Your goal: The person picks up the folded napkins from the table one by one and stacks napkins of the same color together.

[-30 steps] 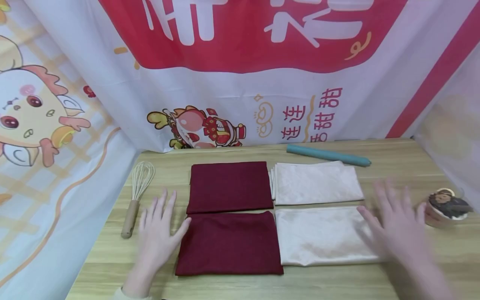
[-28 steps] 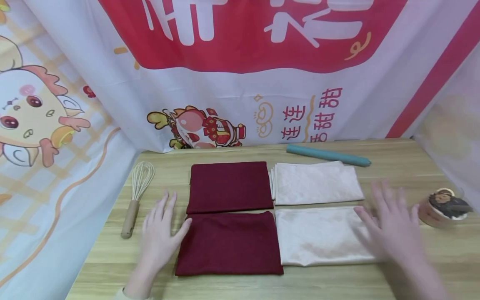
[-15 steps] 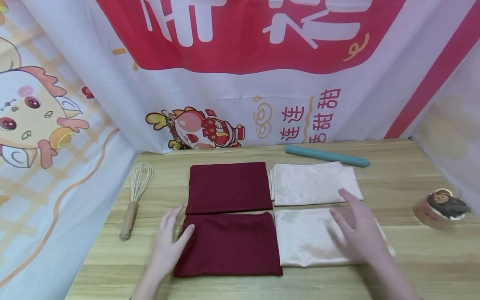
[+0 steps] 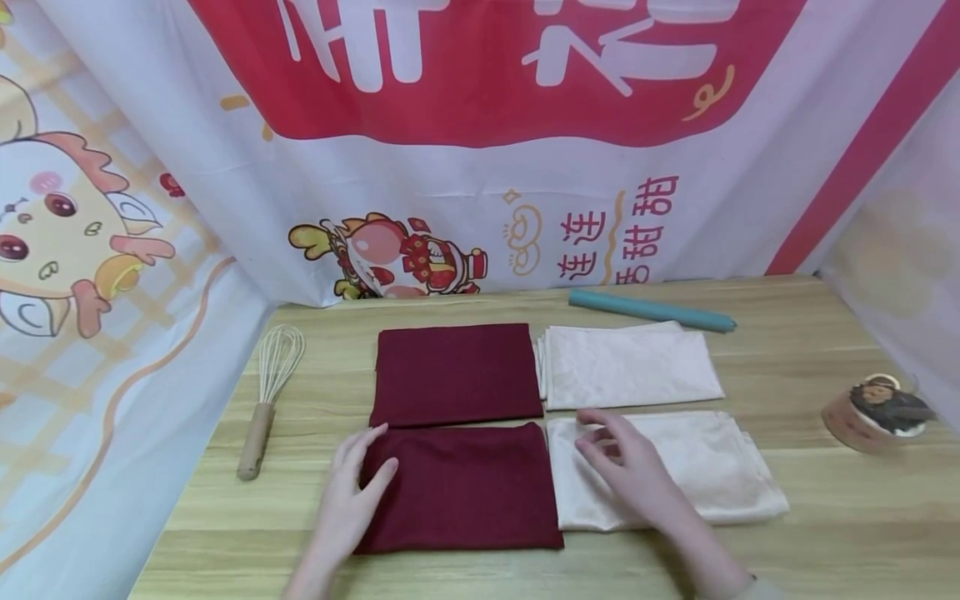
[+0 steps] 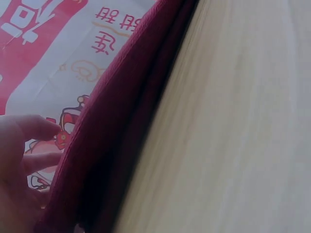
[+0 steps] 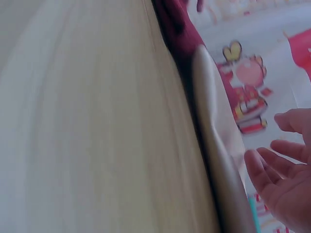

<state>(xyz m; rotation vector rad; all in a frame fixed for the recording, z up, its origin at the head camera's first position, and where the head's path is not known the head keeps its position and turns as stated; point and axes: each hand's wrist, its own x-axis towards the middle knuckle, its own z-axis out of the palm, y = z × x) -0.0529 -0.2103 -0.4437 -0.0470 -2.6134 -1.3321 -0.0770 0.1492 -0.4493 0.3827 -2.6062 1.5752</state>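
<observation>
Near maroon cloth looks pretty soft and light, so I'd pinch its corners. Left hand relaxed, right hand loosely curled, both empty.

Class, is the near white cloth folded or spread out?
Folded: in the head view, the near white cloth lies as a rectangle, a lower layer's edge showing past the top one at its right end.

A hand could pass between the whisk near the left edge of the table and the far burgundy cloth. The teal rod obstructs near the far edge, the cup near the right.
</observation>
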